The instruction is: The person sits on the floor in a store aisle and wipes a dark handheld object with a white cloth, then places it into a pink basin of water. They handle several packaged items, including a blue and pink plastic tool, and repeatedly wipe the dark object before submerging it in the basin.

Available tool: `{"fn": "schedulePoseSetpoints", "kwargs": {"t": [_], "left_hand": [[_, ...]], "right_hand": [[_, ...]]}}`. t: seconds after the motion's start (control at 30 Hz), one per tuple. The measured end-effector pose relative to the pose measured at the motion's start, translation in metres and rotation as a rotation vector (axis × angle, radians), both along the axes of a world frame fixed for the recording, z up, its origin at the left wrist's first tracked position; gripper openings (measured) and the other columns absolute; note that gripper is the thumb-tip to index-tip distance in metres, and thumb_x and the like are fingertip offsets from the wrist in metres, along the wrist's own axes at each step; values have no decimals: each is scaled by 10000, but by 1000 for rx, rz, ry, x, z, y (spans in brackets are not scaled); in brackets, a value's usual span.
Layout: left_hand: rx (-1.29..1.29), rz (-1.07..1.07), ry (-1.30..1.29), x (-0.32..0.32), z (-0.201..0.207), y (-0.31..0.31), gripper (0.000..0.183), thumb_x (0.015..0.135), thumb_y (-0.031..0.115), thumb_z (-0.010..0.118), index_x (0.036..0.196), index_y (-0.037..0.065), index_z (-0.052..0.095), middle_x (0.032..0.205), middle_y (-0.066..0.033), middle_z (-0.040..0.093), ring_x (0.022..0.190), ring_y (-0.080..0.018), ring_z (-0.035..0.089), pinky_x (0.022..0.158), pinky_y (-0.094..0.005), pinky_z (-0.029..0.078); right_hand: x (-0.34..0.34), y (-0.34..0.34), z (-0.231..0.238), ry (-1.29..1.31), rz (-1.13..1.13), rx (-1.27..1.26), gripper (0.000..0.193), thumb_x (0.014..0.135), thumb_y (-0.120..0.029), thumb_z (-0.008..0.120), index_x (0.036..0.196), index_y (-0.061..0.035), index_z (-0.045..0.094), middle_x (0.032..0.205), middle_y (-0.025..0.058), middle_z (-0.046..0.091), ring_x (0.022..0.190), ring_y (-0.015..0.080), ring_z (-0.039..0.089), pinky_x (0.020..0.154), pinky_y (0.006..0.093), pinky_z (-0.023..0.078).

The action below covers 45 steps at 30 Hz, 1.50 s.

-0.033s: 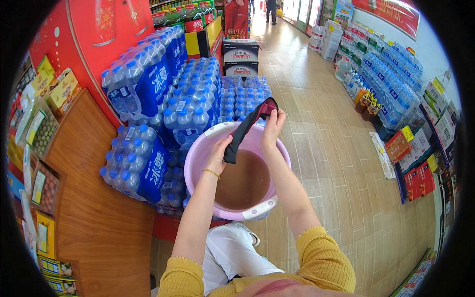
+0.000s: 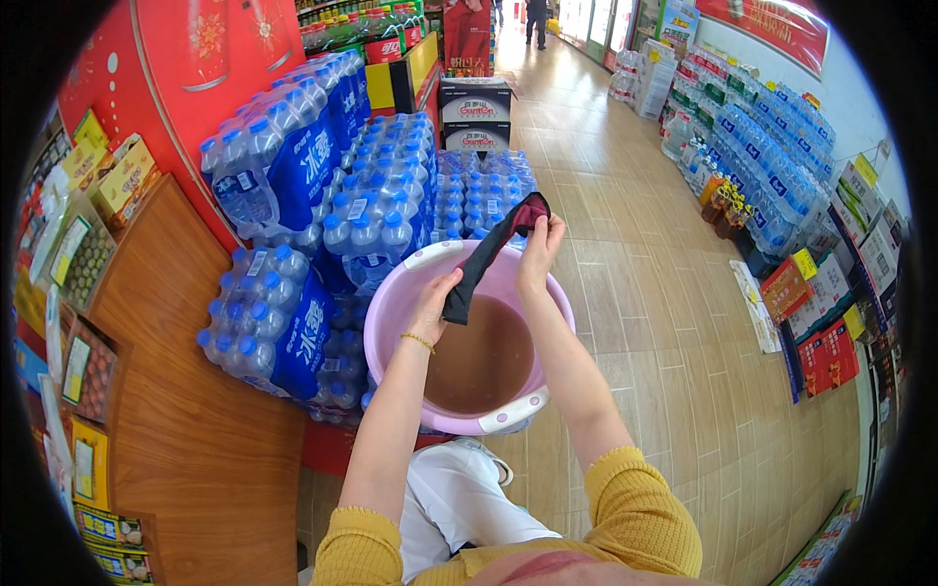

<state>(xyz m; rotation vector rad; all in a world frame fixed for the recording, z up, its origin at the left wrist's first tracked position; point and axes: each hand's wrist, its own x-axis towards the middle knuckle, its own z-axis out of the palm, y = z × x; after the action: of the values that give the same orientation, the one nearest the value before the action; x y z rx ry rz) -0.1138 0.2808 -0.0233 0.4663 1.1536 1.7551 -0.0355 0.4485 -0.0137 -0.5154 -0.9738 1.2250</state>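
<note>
Stretched between my two hands is a narrow black cloth point(image 2: 476, 272), sock-like in shape, with dark red showing at its upper right end. My left hand point(image 2: 431, 303) pinches its lower end. At the upper end my right hand point(image 2: 540, 256) grips it with the fingers curled round. Both hands are above a pink-purple plastic basin point(image 2: 378, 332) with white handle patches on its rim. Cloudy brown water point(image 2: 479, 356) stands in the basin, and the cloth is held over it, out of the water.
Stacked packs of blue-capped water bottles point(image 2: 262, 322) press close on the basin's left and far side. A wooden counter point(image 2: 205, 391) runs along the left. On the right lies a tiled floor point(image 2: 645, 322), with more bottle packs point(image 2: 772, 176) and boxes point(image 2: 826, 361) along the wall. A person point(image 2: 535, 21) stands far off.
</note>
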Motion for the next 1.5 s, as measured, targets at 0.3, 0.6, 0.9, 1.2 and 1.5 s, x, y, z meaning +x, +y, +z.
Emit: {"fn": "schedulePoseSetpoints", "kwargs": {"t": [0.3,0.6,0.9,1.2,1.5], "left_hand": [[-188,-607,54,13,14,-5,376,862,258,577,1143,24,489,839,-77,589,473,-171,549,525,-324,524],[119,-225,-350,1,-2,0,416,891,391,422,1147,75,510,1071,-111,569,973,-255,538,846,-426,422],[299,-55,-493,-5,7,-3,367,916,353,404,1172,100,472,1107,-99,525,1028,-217,519,852,-396,461],[295,-56,-419,-11,-9,0,290,803,24,441,1092,33,461,937,-106,538,749,-186,526,664,-307,454],[433,-526,-318,-1,1,-8,228,766,83,443,991,57,473,770,-58,488,605,-143,434,555,-267,344]], "right_hand": [[5,10,-1,7,12,76,148,917,-162,469,943,-16,481,867,26,481,796,104,444,746,253,384],[9,-44,36,-380,424,663,107,684,-27,545,790,-13,555,1026,134,566,921,238,535,808,314,419],[5,-61,27,-689,537,1043,104,681,-153,610,686,-50,621,1016,101,574,997,278,450,894,371,350],[-3,-44,16,-560,601,339,340,900,-317,502,1095,-42,544,949,72,587,841,153,558,740,280,438],[2,-62,31,-564,1114,-64,406,847,-324,582,1201,-137,514,743,-53,544,515,-3,348,489,142,329]]}}
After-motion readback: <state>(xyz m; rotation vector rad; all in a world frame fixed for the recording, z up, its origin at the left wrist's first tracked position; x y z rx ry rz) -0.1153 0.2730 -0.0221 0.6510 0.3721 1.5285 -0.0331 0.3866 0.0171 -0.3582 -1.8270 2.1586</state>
